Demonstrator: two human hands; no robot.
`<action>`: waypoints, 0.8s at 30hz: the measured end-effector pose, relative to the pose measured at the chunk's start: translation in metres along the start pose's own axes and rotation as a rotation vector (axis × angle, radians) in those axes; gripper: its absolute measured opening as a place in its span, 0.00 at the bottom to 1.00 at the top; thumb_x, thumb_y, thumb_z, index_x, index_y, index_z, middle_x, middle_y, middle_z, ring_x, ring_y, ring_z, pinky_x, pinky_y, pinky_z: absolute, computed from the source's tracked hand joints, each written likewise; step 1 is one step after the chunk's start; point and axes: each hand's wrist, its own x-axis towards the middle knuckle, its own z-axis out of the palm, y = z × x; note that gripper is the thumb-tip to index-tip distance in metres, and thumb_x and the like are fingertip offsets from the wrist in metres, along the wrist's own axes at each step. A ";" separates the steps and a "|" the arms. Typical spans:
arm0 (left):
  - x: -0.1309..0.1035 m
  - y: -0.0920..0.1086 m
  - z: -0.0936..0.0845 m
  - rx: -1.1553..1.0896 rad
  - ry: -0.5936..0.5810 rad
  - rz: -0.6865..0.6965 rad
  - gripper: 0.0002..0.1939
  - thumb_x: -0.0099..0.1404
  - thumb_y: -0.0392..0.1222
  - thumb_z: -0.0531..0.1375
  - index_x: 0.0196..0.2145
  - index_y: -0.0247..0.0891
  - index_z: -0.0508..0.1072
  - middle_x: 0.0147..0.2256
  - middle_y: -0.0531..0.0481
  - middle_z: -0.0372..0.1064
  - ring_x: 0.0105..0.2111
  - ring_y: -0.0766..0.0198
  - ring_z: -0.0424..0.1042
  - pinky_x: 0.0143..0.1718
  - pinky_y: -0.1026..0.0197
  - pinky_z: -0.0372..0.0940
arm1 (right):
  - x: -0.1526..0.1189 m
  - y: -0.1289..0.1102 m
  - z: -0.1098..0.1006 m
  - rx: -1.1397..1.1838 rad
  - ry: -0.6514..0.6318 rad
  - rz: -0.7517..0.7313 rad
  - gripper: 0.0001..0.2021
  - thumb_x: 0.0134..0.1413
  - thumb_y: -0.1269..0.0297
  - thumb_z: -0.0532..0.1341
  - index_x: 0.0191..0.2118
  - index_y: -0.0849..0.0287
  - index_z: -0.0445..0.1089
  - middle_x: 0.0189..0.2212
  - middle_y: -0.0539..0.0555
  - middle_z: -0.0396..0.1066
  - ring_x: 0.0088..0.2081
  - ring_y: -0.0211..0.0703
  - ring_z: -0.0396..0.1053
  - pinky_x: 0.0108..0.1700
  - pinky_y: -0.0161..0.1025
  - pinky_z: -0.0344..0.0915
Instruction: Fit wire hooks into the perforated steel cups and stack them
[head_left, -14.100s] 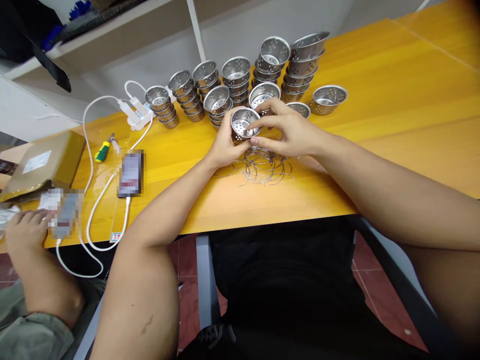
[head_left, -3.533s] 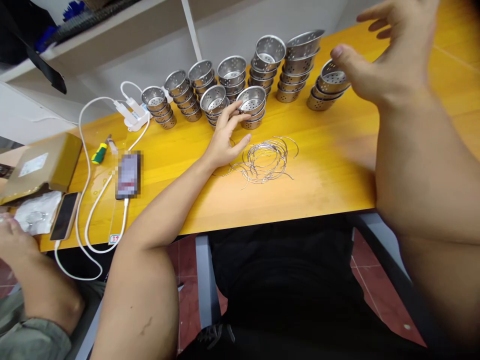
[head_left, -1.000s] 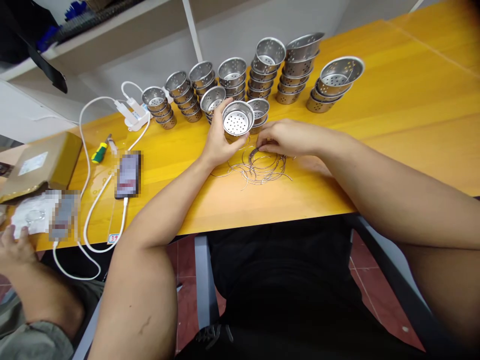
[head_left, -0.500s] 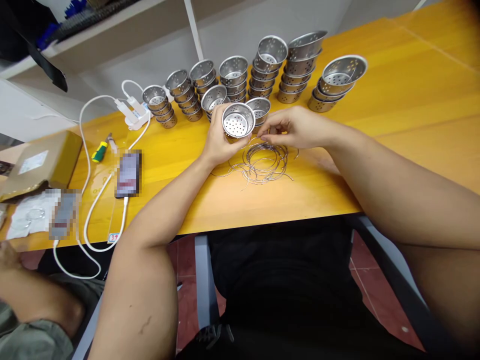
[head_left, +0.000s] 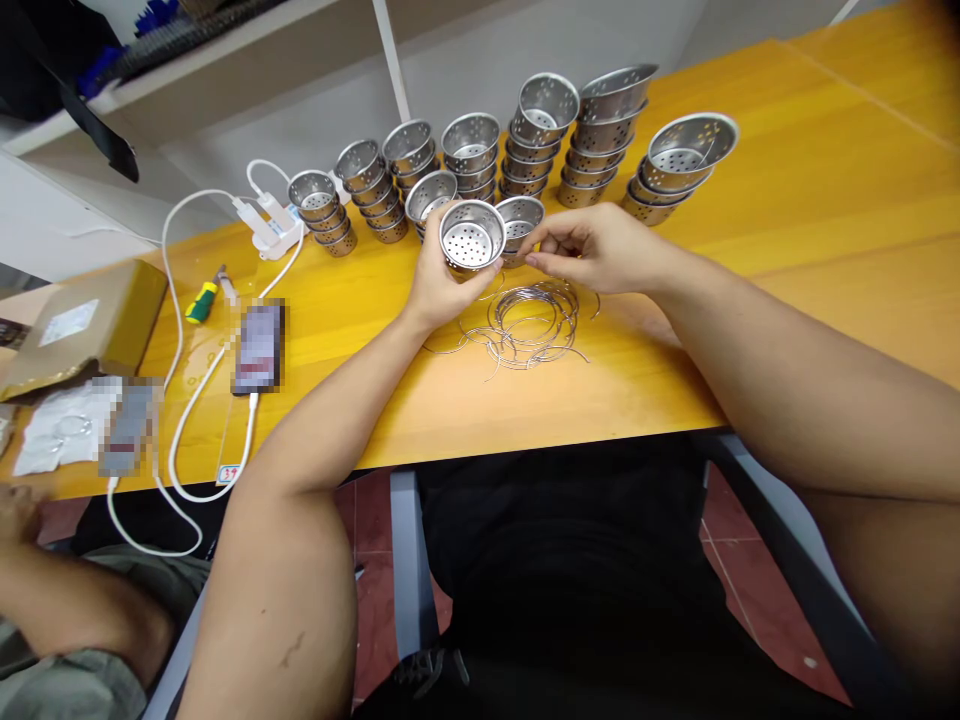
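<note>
My left hand [head_left: 435, 275] is wrapped round a perforated metal cup [head_left: 472, 238], raised above the table with its open mouth tilted toward me. To its right, my right hand [head_left: 581, 248] has thumb and fingertips pinched together; whatever they hold is too thin to make out. Below both hands lies a loose tangle of thin metal wire [head_left: 536, 325]. Just behind the held cup stands another perforated cup [head_left: 523, 212], partly hidden by my hands.
Several stacks of perforated cups [head_left: 471, 140] line the back of the table [head_left: 810, 200]. On the left are a power strip [head_left: 277, 235] with white cables, a green-and-yellow tool [head_left: 201, 302], a phone [head_left: 259, 350] and a cardboard box [head_left: 90, 320]. Another person's arm [head_left: 82, 590] is at lower left.
My right hand has risen slightly, away from the wire tangle. The cup in my left hand has shifted a little up and left.
</note>
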 end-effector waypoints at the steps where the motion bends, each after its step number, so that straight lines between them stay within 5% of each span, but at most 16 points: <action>1: 0.000 0.001 0.000 0.001 -0.003 0.002 0.55 0.82 0.84 0.69 0.88 0.61 0.49 0.75 0.38 0.73 0.76 0.39 0.82 0.86 0.27 0.75 | -0.001 -0.005 0.000 -0.016 0.007 0.012 0.29 0.76 0.22 0.73 0.53 0.44 0.82 0.32 0.52 0.70 0.33 0.54 0.65 0.40 0.56 0.67; 6: 0.001 0.005 0.001 0.012 -0.032 -0.006 0.53 0.82 0.87 0.65 0.85 0.60 0.49 0.72 0.40 0.72 0.72 0.43 0.84 0.82 0.31 0.77 | -0.004 -0.019 0.002 -0.010 0.119 0.045 0.32 0.75 0.17 0.70 0.53 0.43 0.78 0.32 0.53 0.69 0.34 0.53 0.61 0.41 0.58 0.66; 12: -0.001 0.010 0.001 -0.053 -0.039 -0.018 0.53 0.80 0.86 0.68 0.83 0.58 0.51 0.69 0.42 0.71 0.71 0.43 0.82 0.81 0.33 0.76 | 0.000 -0.010 0.009 -0.005 0.250 0.068 0.39 0.73 0.12 0.67 0.62 0.42 0.82 0.33 0.57 0.78 0.40 0.63 0.70 0.46 0.63 0.71; 18: -0.001 0.014 0.000 -0.068 -0.090 0.038 0.52 0.82 0.87 0.62 0.85 0.56 0.52 0.72 0.40 0.72 0.72 0.41 0.83 0.79 0.33 0.78 | 0.002 -0.010 0.014 -0.005 0.253 0.078 0.46 0.73 0.08 0.63 0.70 0.43 0.80 0.33 0.58 0.80 0.42 0.66 0.74 0.46 0.62 0.71; 24: 0.001 0.016 0.000 -0.112 -0.070 0.062 0.51 0.83 0.88 0.61 0.86 0.55 0.55 0.74 0.39 0.72 0.74 0.42 0.82 0.81 0.33 0.78 | 0.005 -0.001 0.016 -0.031 0.307 0.078 0.43 0.74 0.09 0.63 0.67 0.41 0.81 0.33 0.58 0.80 0.40 0.67 0.75 0.45 0.65 0.73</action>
